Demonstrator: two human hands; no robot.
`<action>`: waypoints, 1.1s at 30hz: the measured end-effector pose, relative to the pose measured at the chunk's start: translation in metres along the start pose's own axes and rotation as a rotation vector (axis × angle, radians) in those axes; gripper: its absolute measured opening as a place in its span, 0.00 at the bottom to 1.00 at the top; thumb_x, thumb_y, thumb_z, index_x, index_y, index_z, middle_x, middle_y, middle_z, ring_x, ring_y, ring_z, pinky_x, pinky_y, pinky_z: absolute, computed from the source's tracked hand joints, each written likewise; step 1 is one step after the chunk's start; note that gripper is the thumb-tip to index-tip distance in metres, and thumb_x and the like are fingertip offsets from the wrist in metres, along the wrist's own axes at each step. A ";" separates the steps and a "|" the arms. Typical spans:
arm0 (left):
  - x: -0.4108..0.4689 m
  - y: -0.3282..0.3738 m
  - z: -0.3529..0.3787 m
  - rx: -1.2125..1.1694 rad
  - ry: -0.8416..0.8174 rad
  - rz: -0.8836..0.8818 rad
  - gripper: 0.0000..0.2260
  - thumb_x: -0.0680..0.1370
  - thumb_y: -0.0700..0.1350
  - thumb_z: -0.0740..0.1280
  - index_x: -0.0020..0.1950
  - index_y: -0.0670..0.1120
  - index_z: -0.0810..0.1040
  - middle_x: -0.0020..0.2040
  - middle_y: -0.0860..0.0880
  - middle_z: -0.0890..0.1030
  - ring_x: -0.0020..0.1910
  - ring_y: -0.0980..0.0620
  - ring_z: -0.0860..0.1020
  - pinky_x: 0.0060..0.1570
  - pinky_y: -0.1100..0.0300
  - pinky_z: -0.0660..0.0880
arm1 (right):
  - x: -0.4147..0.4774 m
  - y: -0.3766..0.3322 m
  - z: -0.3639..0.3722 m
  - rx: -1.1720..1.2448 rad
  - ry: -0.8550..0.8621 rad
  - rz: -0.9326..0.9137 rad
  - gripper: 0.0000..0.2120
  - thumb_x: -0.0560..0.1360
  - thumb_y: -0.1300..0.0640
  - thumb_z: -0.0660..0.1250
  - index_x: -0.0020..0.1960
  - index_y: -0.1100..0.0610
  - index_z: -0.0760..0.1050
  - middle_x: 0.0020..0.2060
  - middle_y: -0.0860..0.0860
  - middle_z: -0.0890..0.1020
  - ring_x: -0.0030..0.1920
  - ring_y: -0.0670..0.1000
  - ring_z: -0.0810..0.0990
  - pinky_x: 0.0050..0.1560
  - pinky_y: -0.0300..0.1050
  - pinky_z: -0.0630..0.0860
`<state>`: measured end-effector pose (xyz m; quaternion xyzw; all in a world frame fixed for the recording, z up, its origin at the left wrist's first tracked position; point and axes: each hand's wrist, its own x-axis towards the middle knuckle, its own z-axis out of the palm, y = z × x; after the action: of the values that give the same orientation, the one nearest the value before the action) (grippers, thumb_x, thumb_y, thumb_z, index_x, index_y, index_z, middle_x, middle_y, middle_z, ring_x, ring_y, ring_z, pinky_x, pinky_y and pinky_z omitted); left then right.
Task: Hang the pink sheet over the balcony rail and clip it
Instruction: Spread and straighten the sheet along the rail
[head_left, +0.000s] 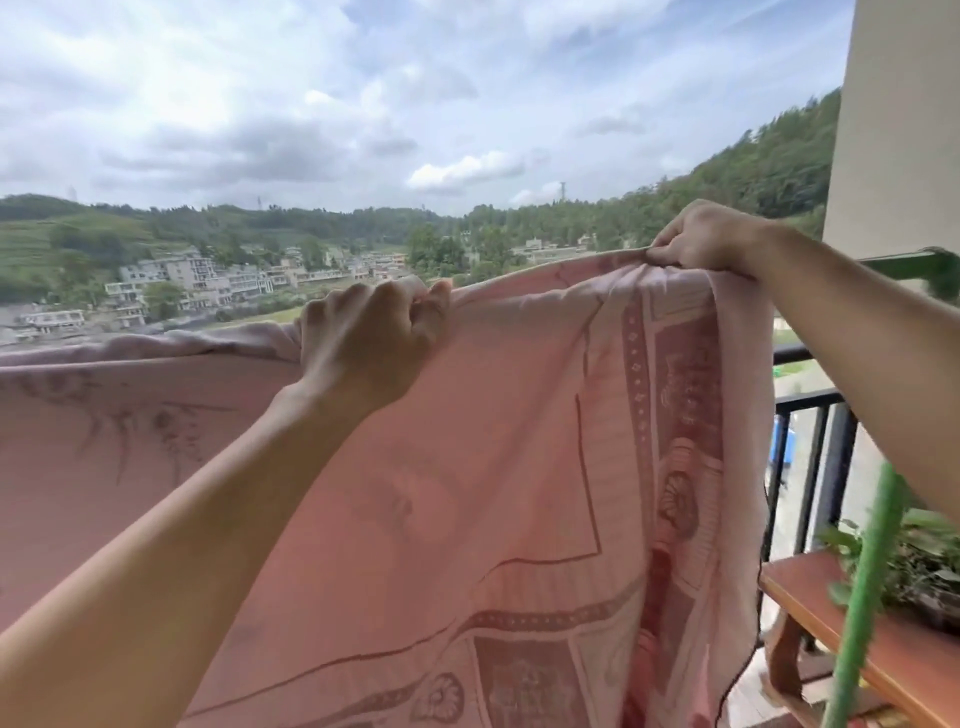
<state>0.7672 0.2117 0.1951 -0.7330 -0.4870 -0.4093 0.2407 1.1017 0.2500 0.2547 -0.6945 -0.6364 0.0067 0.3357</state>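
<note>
The pink sheet (467, 467) with a darker patterned border fills most of the view and hangs down in front of me. Its top edge is lifted, with the left part draped along a line at the left. My left hand (369, 343) grips the top edge near the middle, fingers curled round the bunched cloth. My right hand (701, 239) pinches the top edge higher up at the right, near the sheet's corner. The black balcony rail (792, 354) shows only to the right of the sheet; the rest of it is hidden behind the cloth. No clip is in view.
A beige wall or pillar (898, 130) stands at the right. Below it a reddish wooden bench (893, 670) carries a potted plant (930, 566). A green pole (867, 597) slants up in front of the bench. Beyond the rail lie buildings and wooded hills.
</note>
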 end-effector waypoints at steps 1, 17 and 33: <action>-0.004 0.003 0.002 0.004 0.013 0.015 0.22 0.80 0.61 0.52 0.40 0.48 0.74 0.30 0.51 0.73 0.35 0.46 0.73 0.40 0.55 0.63 | -0.004 0.000 -0.001 -0.053 0.021 0.001 0.08 0.75 0.57 0.69 0.46 0.61 0.84 0.41 0.55 0.83 0.47 0.55 0.80 0.49 0.47 0.77; -0.137 -0.150 -0.071 -0.163 0.232 -0.041 0.10 0.73 0.42 0.64 0.51 0.39 0.79 0.50 0.42 0.78 0.52 0.42 0.76 0.53 0.51 0.73 | -0.190 -0.216 0.144 0.155 0.340 -0.829 0.14 0.74 0.47 0.63 0.55 0.50 0.81 0.50 0.47 0.82 0.46 0.47 0.79 0.43 0.45 0.76; -0.464 -0.421 -0.367 0.470 -0.243 -0.878 0.12 0.77 0.48 0.64 0.58 0.46 0.76 0.56 0.47 0.76 0.51 0.44 0.77 0.47 0.53 0.72 | -0.398 -0.528 0.377 0.242 -0.247 -1.063 0.19 0.74 0.44 0.65 0.63 0.47 0.74 0.57 0.46 0.79 0.56 0.50 0.78 0.52 0.49 0.76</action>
<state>0.1611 -0.1313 -0.0099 -0.4279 -0.8521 -0.2634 0.1462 0.3970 0.0503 0.0469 -0.2285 -0.9283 -0.0091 0.2931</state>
